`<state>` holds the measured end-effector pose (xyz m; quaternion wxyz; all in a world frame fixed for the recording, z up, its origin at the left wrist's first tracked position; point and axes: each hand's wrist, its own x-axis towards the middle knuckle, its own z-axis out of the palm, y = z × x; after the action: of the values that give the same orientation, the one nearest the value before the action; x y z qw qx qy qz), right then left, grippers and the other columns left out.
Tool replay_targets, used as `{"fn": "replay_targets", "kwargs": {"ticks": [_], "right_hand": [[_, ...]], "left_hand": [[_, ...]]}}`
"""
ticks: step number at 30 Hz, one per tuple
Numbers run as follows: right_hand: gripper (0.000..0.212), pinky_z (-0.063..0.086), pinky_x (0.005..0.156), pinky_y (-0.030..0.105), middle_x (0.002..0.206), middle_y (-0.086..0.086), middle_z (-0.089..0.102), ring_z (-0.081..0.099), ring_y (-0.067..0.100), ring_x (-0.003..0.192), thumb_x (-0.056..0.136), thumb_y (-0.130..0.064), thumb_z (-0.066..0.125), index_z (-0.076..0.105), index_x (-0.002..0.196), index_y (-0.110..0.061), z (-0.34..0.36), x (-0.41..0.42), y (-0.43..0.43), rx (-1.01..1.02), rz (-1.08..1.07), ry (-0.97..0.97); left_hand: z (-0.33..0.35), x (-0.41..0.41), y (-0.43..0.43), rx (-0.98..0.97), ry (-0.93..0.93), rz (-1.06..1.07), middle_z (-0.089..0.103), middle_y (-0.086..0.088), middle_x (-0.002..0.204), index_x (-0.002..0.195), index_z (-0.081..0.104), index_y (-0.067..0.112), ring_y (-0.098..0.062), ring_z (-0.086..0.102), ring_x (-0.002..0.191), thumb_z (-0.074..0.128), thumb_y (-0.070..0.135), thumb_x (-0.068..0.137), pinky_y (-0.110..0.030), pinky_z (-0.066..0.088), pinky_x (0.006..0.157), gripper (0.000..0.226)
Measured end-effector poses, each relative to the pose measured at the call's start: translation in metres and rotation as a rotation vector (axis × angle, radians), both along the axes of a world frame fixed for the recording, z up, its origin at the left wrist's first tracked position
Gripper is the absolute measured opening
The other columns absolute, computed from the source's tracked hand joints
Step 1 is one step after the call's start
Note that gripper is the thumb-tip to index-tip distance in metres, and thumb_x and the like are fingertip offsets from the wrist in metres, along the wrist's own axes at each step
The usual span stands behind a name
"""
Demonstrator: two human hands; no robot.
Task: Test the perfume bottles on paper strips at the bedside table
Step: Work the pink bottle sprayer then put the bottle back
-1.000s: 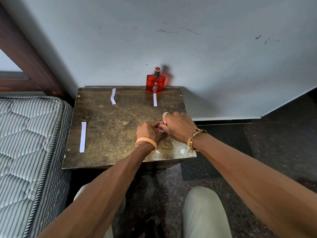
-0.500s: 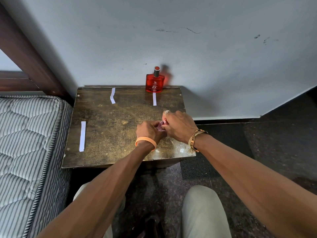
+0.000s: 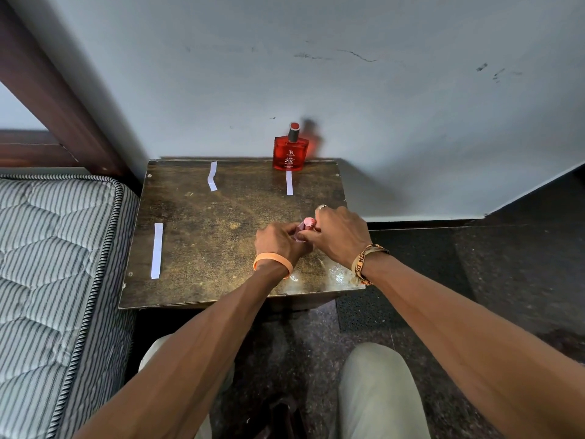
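Both hands meet over the near right part of the desk (image 3: pixel 202 248), closed around a small pink bottle (image 3: pixel 306 225). The left hand (image 3: pixel 278 240) wraps its lower body with fingers curled tight; the right hand (image 3: pixel 340 234) pinches near the pink top, which peeks out between them. Whether the cap is on or off cannot be told.

From left to right, three paper strips lie flat: one near the mattress edge (image 3: pixel 156 250), a bent one at the back (image 3: pixel 212 176), and a third (image 3: pixel 289 183) just in front of the red perfume bottle (image 3: pixel 290 153), standing upright against the wall.

This looks like the uncapping step. Next, the nozzle likely needs aiming at a strip.
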<state>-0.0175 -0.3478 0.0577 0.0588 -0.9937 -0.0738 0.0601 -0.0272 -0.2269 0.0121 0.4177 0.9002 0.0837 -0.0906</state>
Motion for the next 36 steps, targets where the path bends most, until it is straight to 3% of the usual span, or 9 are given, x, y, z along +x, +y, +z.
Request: {"fn": "replay_targets", "kwargs": {"ticks": [3,6,11,16,19,22,27,30,36], "right_hand": [[0.044,0.050,0.064,0.033,0.082,0.002,0.064,0.062,0.023,0.073,0.091,-0.046,0.059,0.052,0.124,-0.017,0.001,-0.002,0.001,0.119,0.021,0.014],[0.024,0.049,0.064,0.031,0.084,0.002,0.065,0.065,0.023,0.077,0.095,-0.040,0.056,0.057,0.105,-0.017,0.000,-0.002,0.005,0.077,0.076,-0.013],[0.031,0.047,0.060,0.031,0.080,0.002,0.064,0.063,0.023,0.074,0.090,-0.048,0.061,0.058,0.095,-0.017,-0.004,0.000,0.006,0.139,-0.062,0.023],[0.045,0.051,0.066,0.034,0.091,0.004,0.069,0.065,0.024,0.080,0.093,-0.042,0.055,0.051,0.131,-0.018,0.002,-0.007,0.004,0.161,0.009,0.016],[0.026,0.055,0.070,0.037,0.089,0.004,0.066,0.064,0.023,0.080,0.098,-0.035,0.052,0.059,0.112,-0.015,0.010,-0.003,0.005,0.014,0.166,0.030],[0.035,0.056,0.068,0.038,0.077,0.002,0.055,0.063,0.024,0.076,0.096,-0.047,0.053,0.059,0.097,-0.012,0.014,0.007,0.009,-0.074,0.190,0.040],[0.035,0.054,0.068,0.038,0.083,0.001,0.055,0.059,0.022,0.075,0.098,-0.040,0.050,0.055,0.115,-0.010,0.009,0.008,0.007,-0.013,0.180,0.152],[0.029,0.052,0.066,0.036,0.081,0.002,0.058,0.056,0.022,0.072,0.097,-0.038,0.053,0.057,0.108,-0.012,0.005,0.006,0.003,0.006,0.153,0.119],[0.029,0.052,0.065,0.035,0.081,0.003,0.063,0.060,0.023,0.072,0.095,-0.040,0.057,0.056,0.107,-0.015,0.008,0.003,0.004,0.015,0.159,0.041]], "left_hand": [[0.000,0.000,-0.001,0.005,-0.011,-0.005,0.069,0.003,0.064,0.079,0.075,0.024,-0.014,0.065,0.062,0.074,0.036,0.070,-0.020,0.044,0.058,0.015],[0.000,0.001,-0.002,0.017,-0.012,0.004,0.072,-0.003,0.069,0.085,0.076,0.024,-0.020,0.068,0.068,0.070,0.032,0.071,-0.021,0.048,0.061,0.018],[0.003,-0.001,-0.001,0.027,-0.019,-0.007,0.073,-0.001,0.071,0.091,0.076,0.028,-0.016,0.066,0.066,0.072,0.033,0.072,-0.019,0.041,0.059,0.020],[0.005,-0.003,-0.002,0.013,-0.007,0.026,0.072,-0.001,0.068,0.084,0.076,0.024,-0.016,0.063,0.061,0.068,0.034,0.076,-0.018,0.038,0.058,0.015],[0.005,-0.003,-0.001,0.010,-0.012,0.019,0.073,-0.004,0.071,0.088,0.077,0.022,-0.019,0.068,0.068,0.070,0.030,0.075,-0.019,0.043,0.059,0.017],[0.005,-0.001,0.000,0.039,0.015,-0.003,0.072,-0.004,0.071,0.088,0.077,0.024,-0.017,0.063,0.064,0.073,0.031,0.072,-0.020,0.043,0.059,0.018],[0.003,0.001,-0.001,0.034,-0.002,0.004,0.072,-0.003,0.068,0.083,0.076,0.024,-0.015,0.062,0.061,0.073,0.036,0.072,-0.020,0.044,0.058,0.016],[0.001,0.000,0.001,0.025,-0.016,-0.007,0.071,0.001,0.065,0.081,0.076,0.023,-0.016,0.066,0.063,0.071,0.037,0.071,-0.015,0.039,0.048,0.018],[-0.003,0.002,0.002,0.035,-0.011,-0.026,0.071,0.002,0.066,0.081,0.075,0.025,-0.014,0.068,0.065,0.072,0.039,0.070,-0.018,0.044,0.054,0.019]]}}
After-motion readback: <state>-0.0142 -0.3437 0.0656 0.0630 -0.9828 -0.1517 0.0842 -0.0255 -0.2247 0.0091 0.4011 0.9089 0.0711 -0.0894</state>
